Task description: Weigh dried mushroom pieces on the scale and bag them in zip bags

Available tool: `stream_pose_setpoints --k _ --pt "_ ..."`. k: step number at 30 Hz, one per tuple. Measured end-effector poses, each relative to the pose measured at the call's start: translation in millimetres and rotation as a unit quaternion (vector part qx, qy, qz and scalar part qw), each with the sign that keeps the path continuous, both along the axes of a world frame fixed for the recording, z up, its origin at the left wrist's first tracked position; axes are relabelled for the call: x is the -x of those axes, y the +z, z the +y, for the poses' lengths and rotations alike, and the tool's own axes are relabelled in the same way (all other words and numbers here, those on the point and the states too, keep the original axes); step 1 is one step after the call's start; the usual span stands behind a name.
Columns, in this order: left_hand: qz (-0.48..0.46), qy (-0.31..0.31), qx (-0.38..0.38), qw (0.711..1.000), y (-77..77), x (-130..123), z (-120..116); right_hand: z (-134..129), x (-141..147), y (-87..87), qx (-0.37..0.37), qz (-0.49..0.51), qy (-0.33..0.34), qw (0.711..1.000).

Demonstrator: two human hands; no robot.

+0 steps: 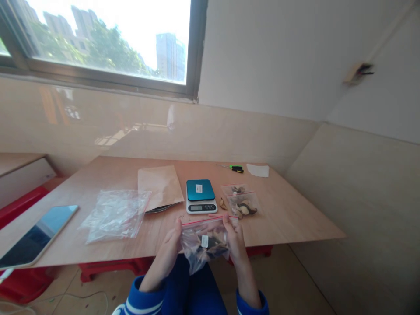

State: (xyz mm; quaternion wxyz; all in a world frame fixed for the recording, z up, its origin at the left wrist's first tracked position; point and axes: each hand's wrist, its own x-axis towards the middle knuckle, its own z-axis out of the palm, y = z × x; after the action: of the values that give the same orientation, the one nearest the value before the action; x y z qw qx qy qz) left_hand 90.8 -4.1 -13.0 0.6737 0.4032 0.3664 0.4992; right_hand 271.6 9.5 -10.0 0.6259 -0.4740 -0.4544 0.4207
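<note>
Between my two hands hangs a clear zip-lock bag with a red seal line along its top, a small white label, and dark and pale dried slices inside. My left hand grips its left top corner, and my right hand pinches the right one. The bag is just off the table's front edge, above my lap. Behind it stands a kitchen scale with a blue top plate. Right of the scale lie a loose dried slice and two more zip-lock bags of dried pieces, partly overlapping.
On the wooden table are a kraft paper pouch, a pile of clear plastic bags, a tablet, screwdrivers and a white paper. Red stools stand underneath. A wall and window are behind.
</note>
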Motion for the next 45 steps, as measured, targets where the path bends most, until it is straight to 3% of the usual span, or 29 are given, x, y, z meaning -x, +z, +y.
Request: stream_pose_setpoints --k 3,6,8,11,16,19,21,25,29,31,34,36,39,42,45 --pt "0.006 -0.02 -0.005 1.0 0.6 3.0 2.3 22.2 -40.6 4.6 0.039 -0.018 -0.03 0.999" --pt "0.06 0.002 -0.025 0.998 6.0 19.2 2.5 59.3 -96.2 8.2 0.047 -0.071 -0.122 0.989" --pt "0.089 0.022 -0.029 0.995 9.7 32.4 1.2 84.3 -128.9 9.8 0.043 -0.202 -0.202 0.957" --pt "0.114 0.049 -0.026 0.992 11.7 48.4 -0.5 106.4 -156.8 13.3 0.046 -0.274 -0.273 0.921" --pt "0.137 0.072 -0.001 0.988 5.2 60.9 3.4 87.5 -149.7 9.3 -0.018 -0.374 -0.366 0.852" --pt "0.147 0.09 0.004 0.985 -0.4 62.4 7.1 69.9 -133.2 -11.6 -0.087 -0.526 -0.31 0.787" --pt "0.149 0.094 0.004 0.984 -3.0 61.6 7.8 69.6 -126.6 -29.1 -0.084 -0.596 -0.268 0.752" --pt "0.152 0.096 0.0 0.984 -5.0 58.9 6.5 95.8 -127.2 -47.7 -0.001 -0.624 -0.282 0.729" --pt "0.168 0.113 -0.017 0.979 -7.4 61.5 9.2 119.6 -114.8 -36.2 -0.001 -0.621 -0.314 0.719" --pt "0.195 0.13 -0.037 0.971 -9.4 66.4 13.4 118.8 -96.0 -28.3 -0.028 -0.641 -0.293 0.709" --pt "0.297 0.18 -0.113 0.931 -10.8 77.4 24.6 106.1 -64.2 -24.7 -0.071 -0.712 -0.181 0.675" --pt "0.395 0.21 -0.191 0.874 -10.8 85.9 36.8 97.7 -50.8 -27.6 -0.071 -0.753 -0.123 0.643" --pt "0.535 0.213 -0.29 0.764 -13.0 98.8 62.2 94.9 -49.0 -33.6 -0.057 -0.776 -0.106 0.619" --pt "0.624 0.136 -0.31 0.705 -21.0 110.9 89.7 104.0 -56.2 -32.7 -0.067 -0.762 -0.108 0.635" --pt "0.66 0.074 -0.29 0.689 -29.6 119.5 109.1 119.6 -52.6 -22.6 -0.077 -0.711 -0.139 0.685"
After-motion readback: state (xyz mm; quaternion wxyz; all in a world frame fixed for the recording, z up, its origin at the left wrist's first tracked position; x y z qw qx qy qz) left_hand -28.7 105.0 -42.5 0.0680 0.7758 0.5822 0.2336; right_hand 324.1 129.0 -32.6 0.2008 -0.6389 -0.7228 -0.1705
